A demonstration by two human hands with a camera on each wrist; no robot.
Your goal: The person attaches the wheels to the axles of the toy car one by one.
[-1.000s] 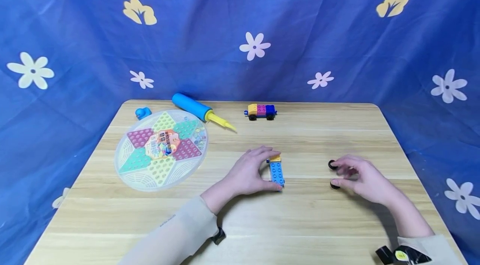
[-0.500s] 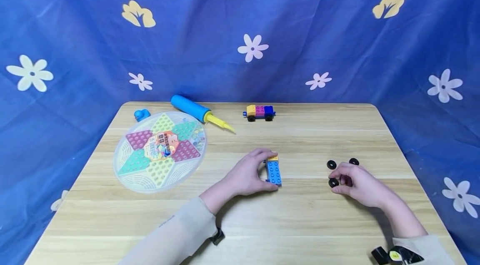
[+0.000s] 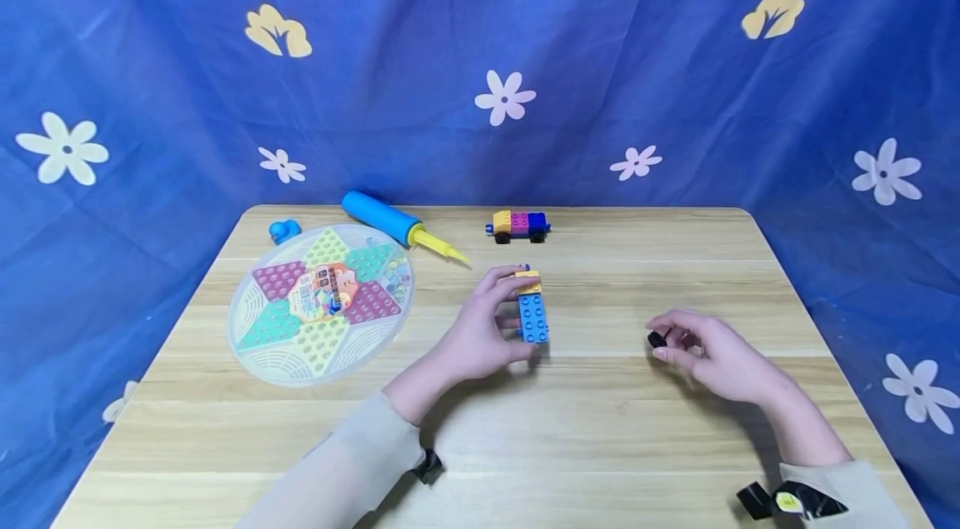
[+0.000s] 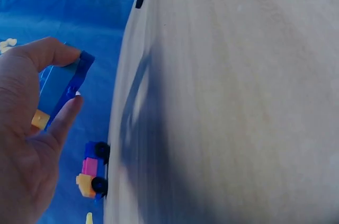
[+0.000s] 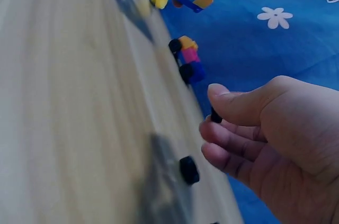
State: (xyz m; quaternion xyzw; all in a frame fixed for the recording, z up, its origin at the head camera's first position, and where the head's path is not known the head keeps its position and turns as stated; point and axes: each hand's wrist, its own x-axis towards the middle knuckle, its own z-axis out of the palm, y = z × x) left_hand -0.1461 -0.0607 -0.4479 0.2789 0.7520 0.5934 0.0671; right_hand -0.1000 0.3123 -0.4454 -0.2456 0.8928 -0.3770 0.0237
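Note:
My left hand grips a toy car body of blue and yellow bricks, fingers at its far end and thumb at its near end. It is raised off the tabletop, and in the left wrist view its dark blue base shows no wheels. On the right, my right hand pinches a small black toy wheel between thumb and fingers; the right wrist view shows the held wheel partly covered by the thumb. Below that hand another black wheel lies on the table.
At the back stands a finished-looking toy car in yellow, pink and blue. A Chinese checkers board, a blue and yellow hand pump and a blue toy duck lie left on the wooden table.
My left hand has lifted the car body and shifted it slightly back and left. The right hand has picked up a wheel; the others on the table are now hidden in the head view.

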